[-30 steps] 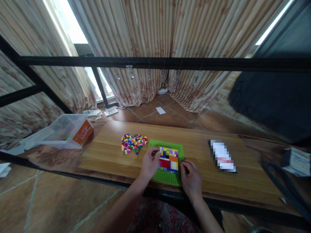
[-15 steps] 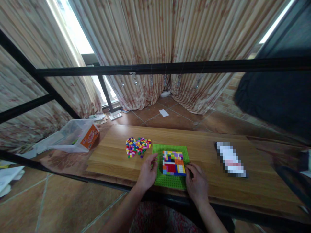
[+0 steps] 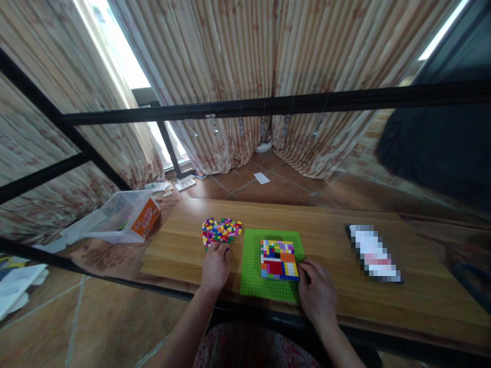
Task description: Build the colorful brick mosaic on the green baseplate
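- Left hand (image 3: pixel 216 266): fingertips bunched at near edge of loose, small-brick pile (image 3: pixel 220 231); pinch hidden, cannot tell.
- Right hand (image 3: pixel 317 291): fingers curled beside the board's right edge; cannot tell if clamped.
- Brick block (image 3: pixel 279 259): squarish, many-coloured, on green studded board (image 3: pixel 251 281).
- Board flat on wood-grained table (image 3: pixel 172 250).

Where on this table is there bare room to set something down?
Bare tabletop lies between the green baseplate and dark-edged device, beyond the right hand, and left of the loose brick pile. It's crowded around the left hand at that pile, and around the assembled brick block.
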`<state>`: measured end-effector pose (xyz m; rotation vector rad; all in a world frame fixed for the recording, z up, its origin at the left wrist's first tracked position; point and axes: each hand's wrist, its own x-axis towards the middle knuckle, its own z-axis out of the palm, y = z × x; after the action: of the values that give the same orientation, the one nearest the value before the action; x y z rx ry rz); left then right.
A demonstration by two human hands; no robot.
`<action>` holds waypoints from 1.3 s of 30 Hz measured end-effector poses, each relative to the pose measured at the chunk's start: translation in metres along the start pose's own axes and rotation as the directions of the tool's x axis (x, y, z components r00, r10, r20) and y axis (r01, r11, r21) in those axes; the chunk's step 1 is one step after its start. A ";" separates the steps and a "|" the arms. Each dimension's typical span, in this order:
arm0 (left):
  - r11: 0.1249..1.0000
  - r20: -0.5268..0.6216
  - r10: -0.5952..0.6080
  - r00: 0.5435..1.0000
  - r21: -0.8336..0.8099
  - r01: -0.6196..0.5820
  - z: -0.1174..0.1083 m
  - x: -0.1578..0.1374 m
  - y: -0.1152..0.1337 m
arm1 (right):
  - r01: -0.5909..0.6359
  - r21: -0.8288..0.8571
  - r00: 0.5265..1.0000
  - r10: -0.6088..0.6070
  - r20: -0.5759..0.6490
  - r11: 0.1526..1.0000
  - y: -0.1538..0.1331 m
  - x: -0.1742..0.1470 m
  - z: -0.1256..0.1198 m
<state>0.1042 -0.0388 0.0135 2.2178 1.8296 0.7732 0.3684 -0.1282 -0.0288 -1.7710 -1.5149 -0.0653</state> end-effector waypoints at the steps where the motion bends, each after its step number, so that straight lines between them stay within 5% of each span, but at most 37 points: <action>1: 1.000 0.003 0.000 1.000 0.012 0.000 -0.001 0.001 0.001 | 0.000 -0.001 1.000 0.000 0.002 1.000 -0.001 0.000 0.000; 4: 0.999 0.013 -0.011 1.000 -0.042 0.011 -0.004 0.000 0.005 | -0.003 0.003 1.000 0.003 0.004 1.000 -0.002 0.001 -0.001; 11: 0.863 0.097 0.060 0.993 -0.505 -0.003 -0.001 -0.012 0.049 | -0.022 0.027 1.000 0.022 0.000 0.999 -0.005 0.003 -0.003; 24: 0.795 0.160 0.002 0.987 -0.599 0.096 0.016 0.000 0.073 | -0.027 0.020 1.000 0.027 0.010 0.999 -0.007 0.004 -0.003; 34: 0.606 0.260 -0.124 0.958 -0.745 0.280 0.028 0.003 0.073 | -0.021 0.033 1.000 0.021 -0.005 0.999 -0.007 0.003 -0.004; 39: 0.581 0.262 -0.138 0.955 -0.760 0.292 0.027 0.001 0.073 | -0.024 0.028 1.000 0.023 0.004 0.999 -0.007 0.003 -0.004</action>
<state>0.1806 -0.0495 0.0232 1.3844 1.2434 1.0330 0.3646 -0.1278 -0.0207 -1.7671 -1.4902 -0.0292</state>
